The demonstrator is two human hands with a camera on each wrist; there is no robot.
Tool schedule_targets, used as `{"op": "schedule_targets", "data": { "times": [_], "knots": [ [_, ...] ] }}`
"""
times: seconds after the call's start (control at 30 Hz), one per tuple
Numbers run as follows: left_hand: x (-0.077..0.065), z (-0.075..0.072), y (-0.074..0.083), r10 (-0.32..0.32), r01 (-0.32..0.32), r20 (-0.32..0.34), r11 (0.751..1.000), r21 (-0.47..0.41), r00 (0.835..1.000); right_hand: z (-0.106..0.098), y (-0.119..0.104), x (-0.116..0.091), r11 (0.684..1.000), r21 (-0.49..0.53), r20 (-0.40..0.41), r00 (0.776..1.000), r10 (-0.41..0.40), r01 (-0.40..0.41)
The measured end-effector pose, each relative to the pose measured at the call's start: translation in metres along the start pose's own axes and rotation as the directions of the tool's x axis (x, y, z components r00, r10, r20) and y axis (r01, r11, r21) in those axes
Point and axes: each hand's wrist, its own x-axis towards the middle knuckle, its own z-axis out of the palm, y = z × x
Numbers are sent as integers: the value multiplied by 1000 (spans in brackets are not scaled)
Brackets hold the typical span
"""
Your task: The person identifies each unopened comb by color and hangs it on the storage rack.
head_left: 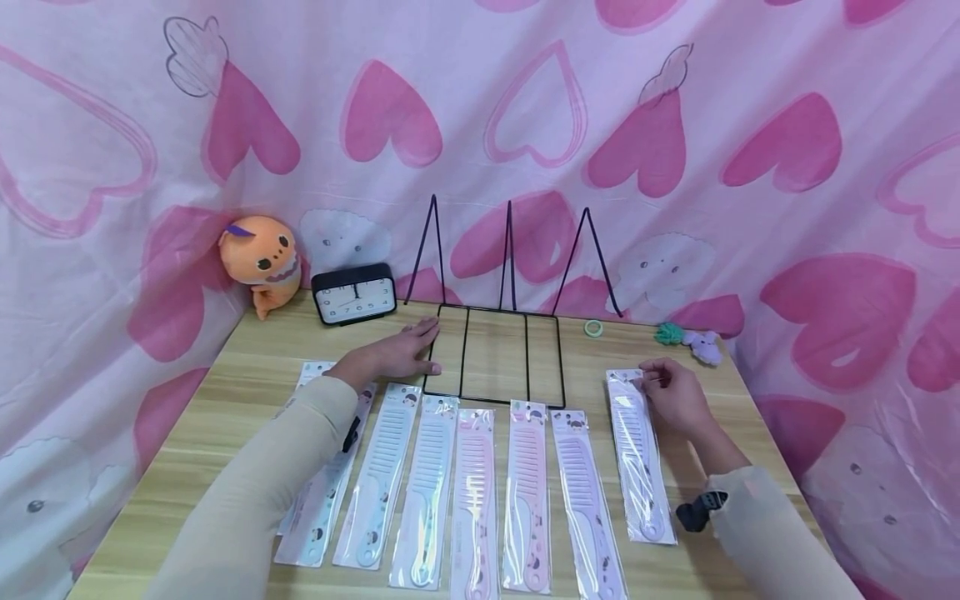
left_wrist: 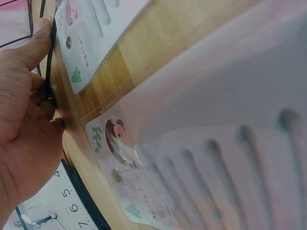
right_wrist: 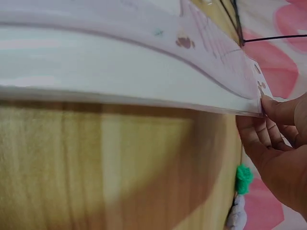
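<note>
My right hand (head_left: 675, 396) pinches the top right corner of a clear-wrapped lavender comb (head_left: 636, 454) between thumb and fingers. In the right wrist view the wrapper's long edge runs over the wood, a shadow beneath it. My left hand (head_left: 405, 350) rests at the left side of a black wire rack (head_left: 527, 358), fingers extended and thumb apart, touching the wire. The rack's lower frame lies on the table, its pointed uprights standing behind. In front of it lies a row of wrapped combs: white-blue (head_left: 382, 475), light blue (head_left: 423, 492), pink (head_left: 474, 500), another pink (head_left: 528, 500) and purple (head_left: 588, 508).
A black-framed clock (head_left: 355, 294) and an orange plush toy (head_left: 262, 258) stand at the back left. Along the back right are a pale green ring (head_left: 593, 328), a green fuzzy item (head_left: 669, 334) and a lilac plush (head_left: 703, 347). A heart-patterned curtain (head_left: 480, 125) hangs behind the wooden table (head_left: 198, 433).
</note>
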Motion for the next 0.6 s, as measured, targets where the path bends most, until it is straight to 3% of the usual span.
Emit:
{"op": "schedule_targets", "data": {
  "times": [0.33,0.6],
  "knots": [
    [-2,0,1,8,-8,-4,1000,5,1000,-20,-25,-6,981,176,-48,995,93,-83],
    [-1,-1,1,7,-7,0,1000,6,1000,-32,-50,-13,941,338,-126,991,51,-6]
  ]
}}
